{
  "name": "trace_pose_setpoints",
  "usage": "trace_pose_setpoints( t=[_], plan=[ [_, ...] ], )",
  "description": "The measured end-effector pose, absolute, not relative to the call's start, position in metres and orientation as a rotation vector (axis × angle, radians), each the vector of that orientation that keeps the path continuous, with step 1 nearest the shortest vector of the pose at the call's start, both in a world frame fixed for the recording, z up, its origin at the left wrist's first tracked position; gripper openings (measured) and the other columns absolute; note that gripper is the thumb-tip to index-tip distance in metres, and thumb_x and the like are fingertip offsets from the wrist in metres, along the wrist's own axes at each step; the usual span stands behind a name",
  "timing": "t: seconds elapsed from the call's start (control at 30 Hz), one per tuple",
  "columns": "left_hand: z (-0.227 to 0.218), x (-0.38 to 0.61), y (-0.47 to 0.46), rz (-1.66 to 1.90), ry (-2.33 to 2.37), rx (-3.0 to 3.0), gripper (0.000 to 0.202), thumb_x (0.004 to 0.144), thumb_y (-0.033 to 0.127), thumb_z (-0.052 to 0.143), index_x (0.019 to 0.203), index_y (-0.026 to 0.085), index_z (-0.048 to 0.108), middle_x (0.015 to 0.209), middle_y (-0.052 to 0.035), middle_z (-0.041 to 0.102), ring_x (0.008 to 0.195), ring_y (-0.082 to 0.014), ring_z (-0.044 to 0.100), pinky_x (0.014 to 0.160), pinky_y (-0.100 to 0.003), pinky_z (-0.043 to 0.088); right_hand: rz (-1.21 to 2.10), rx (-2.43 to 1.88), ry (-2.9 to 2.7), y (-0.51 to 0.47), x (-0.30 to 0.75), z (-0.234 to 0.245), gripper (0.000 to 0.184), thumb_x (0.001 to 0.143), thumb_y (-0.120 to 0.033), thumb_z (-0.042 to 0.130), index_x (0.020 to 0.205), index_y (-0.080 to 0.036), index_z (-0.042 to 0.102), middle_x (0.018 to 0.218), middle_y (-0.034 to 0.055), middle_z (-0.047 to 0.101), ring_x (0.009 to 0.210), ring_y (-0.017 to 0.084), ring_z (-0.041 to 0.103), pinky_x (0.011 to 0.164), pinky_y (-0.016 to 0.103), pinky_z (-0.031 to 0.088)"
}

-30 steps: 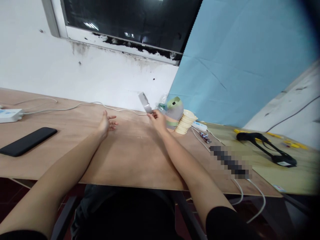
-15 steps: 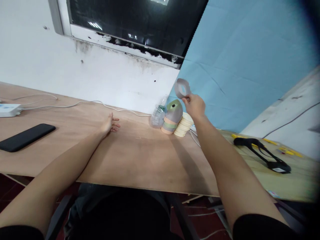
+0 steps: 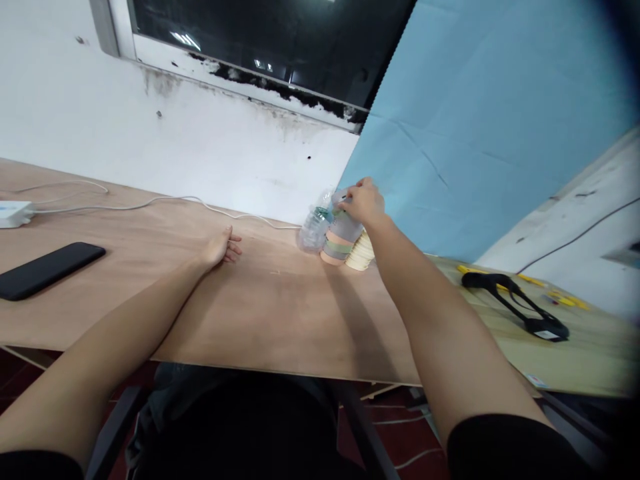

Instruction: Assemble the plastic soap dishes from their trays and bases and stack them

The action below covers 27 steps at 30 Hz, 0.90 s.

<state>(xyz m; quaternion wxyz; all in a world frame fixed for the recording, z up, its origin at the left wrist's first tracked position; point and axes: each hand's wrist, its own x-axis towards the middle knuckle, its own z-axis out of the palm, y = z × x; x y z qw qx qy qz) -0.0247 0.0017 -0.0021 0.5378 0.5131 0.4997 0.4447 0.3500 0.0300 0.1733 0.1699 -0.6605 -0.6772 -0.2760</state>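
Note:
My right hand [image 3: 367, 199] is at the top of a stack of coloured rings [image 3: 339, 248], its fingers pinching a grey ring [image 3: 341, 196] that lies over the stack's top. Bands of grey, peach and green show down the stack, which leans slightly. A crumpled clear plastic bottle [image 3: 313, 230] stands just left of it. On its right, a pile of cream-coloured rings or cups [image 3: 361, 252] is partly covered by my right forearm. My left hand [image 3: 221, 248] rests on the wooden table, fingers loosely apart and holding nothing.
A black phone [image 3: 53, 270] lies at the left, below a white power strip [image 3: 15, 213] with a white cable [image 3: 193, 198] along the wall. To the right are a black strap-like frame [image 3: 515, 303] and yellow pieces [image 3: 565, 299]. A blue sheet [image 3: 475, 120] hangs behind.
My right hand has moved down and left, bringing the grey ring from above onto the top of the stack. My left hand has stayed in place. The view has shifted slightly.

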Motion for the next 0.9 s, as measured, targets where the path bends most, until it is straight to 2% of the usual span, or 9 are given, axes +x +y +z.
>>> trace_pose_setpoints(
  t=[0.17, 0.27, 0.4, 0.6, 0.9],
  plan=[
    [-0.003, -0.024, 0.002, 1.089, 1.176, 1.229, 0.067, 0.087, 0.071, 0.025, 0.102, 0.016, 0.060, 0.070, -0.0073, 0.066, 0.046, -0.0147, 0.056, 0.046, -0.025, 0.039, -0.837, -1.841, -2.101, 0.042, 0.346, 0.162, 0.044, 0.073, -0.049, 0.065, 0.098, -0.013, 0.066, 0.113, 0.0183, 0.053, 0.100, 0.031, 0.050, 0.083, 0.042, 0.045],
    [-0.005, -0.025, 0.002, 1.104, 1.174, 1.232, 0.067, 0.086, 0.072, 0.027, 0.100, 0.016, 0.061, 0.070, -0.0073, 0.066, 0.046, -0.0151, 0.056, 0.046, -0.026, 0.039, -0.853, -1.852, -2.130, 0.045, 0.345, 0.160, 0.053, 0.073, -0.054, 0.063, 0.104, -0.011, 0.065, 0.111, 0.0208, 0.055, 0.104, 0.034, 0.049, 0.085, 0.045, 0.044],
    [-0.006, -0.026, 0.003, 1.091, 1.165, 1.247, 0.068, 0.086, 0.072, 0.026, 0.101, 0.016, 0.061, 0.070, -0.0069, 0.067, 0.046, -0.0142, 0.057, 0.047, -0.025, 0.040, -0.812, -1.918, -2.114, 0.042, 0.346, 0.164, 0.062, 0.071, -0.062, 0.062, 0.106, -0.011, 0.065, 0.109, 0.0204, 0.057, 0.103, 0.035, 0.051, 0.086, 0.044, 0.043],
    [-0.006, -0.026, 0.003, 1.092, 1.170, 1.242, 0.067, 0.088, 0.069, 0.023, 0.102, 0.015, 0.060, 0.070, -0.0070, 0.066, 0.046, -0.0132, 0.056, 0.047, -0.024, 0.040, -0.831, -1.885, -2.105, 0.041, 0.346, 0.158, 0.056, 0.073, -0.056, 0.062, 0.105, -0.011, 0.064, 0.108, 0.0194, 0.057, 0.104, 0.033, 0.049, 0.086, 0.042, 0.043],
    [-0.007, -0.026, 0.003, 1.088, 1.174, 1.263, 0.071, 0.086, 0.073, 0.024, 0.104, 0.015, 0.061, 0.071, -0.0075, 0.067, 0.046, -0.0140, 0.057, 0.047, -0.024, 0.039, -0.921, -1.862, -2.074, 0.041, 0.343, 0.150, 0.049, 0.079, -0.046, 0.060, 0.114, -0.012, 0.058, 0.118, 0.0195, 0.053, 0.109, 0.034, 0.045, 0.091, 0.049, 0.036]
  ],
)
